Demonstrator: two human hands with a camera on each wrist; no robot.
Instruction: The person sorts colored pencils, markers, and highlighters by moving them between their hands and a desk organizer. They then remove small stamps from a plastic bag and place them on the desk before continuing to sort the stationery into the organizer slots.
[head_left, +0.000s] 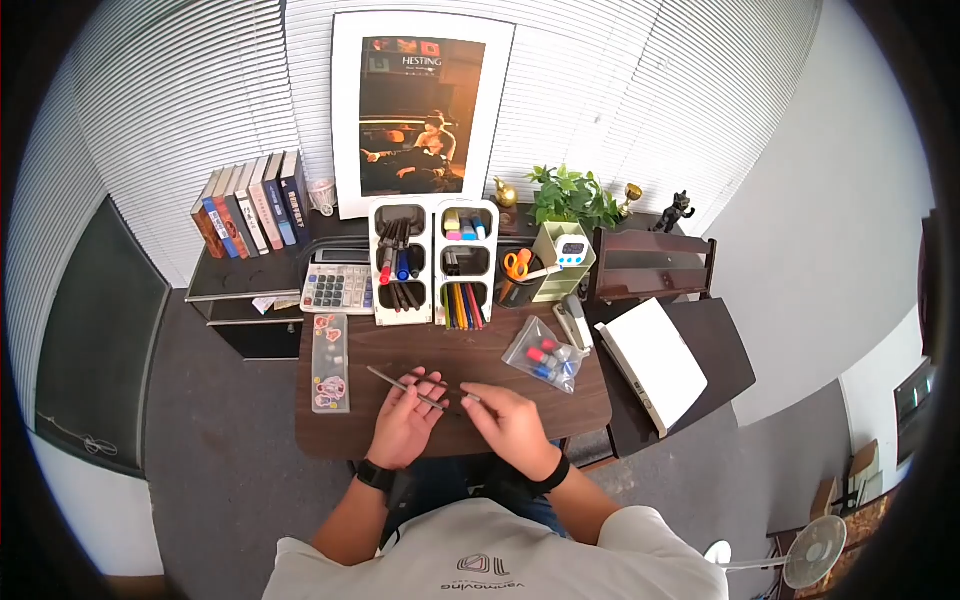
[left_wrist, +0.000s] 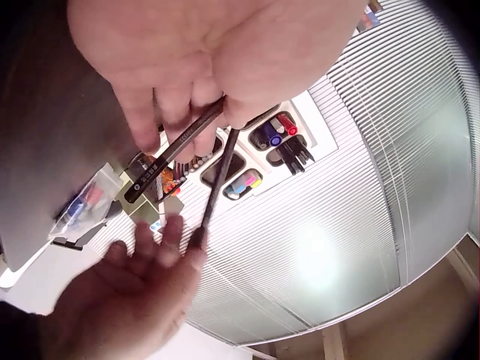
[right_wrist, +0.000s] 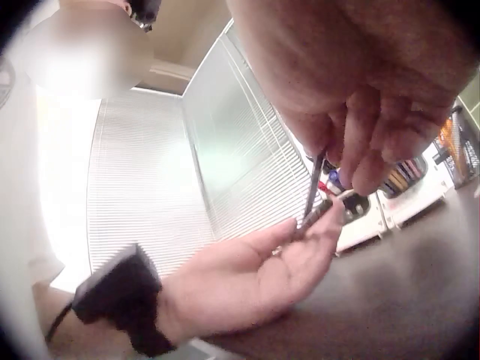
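Note:
In the head view my left hand (head_left: 405,428) is palm up over the desk, its thumb and fingers holding a dark pencil (left_wrist: 166,156). Pale lettering runs along it in the left wrist view. A second slim dark pencil (left_wrist: 217,187) stretches between the hands there, one end near the left thumb. My right hand (head_left: 508,425) is close on the right, with thumb and fingertips pinching the far end. Seen from the right wrist, the right hand (right_wrist: 367,127) grips this slim pencil (right_wrist: 315,184), which slants toward the left hand (right_wrist: 247,281).
A white organizer (head_left: 403,318) with pens, markers and coloured pencils stands behind the hands. The pencil case (head_left: 330,365) and calculator (head_left: 340,288) are at left; a clear bag of markers (head_left: 545,357), stapler (head_left: 573,322) and pen cup (head_left: 517,290) at right. A laptop (head_left: 655,365) lies farther right.

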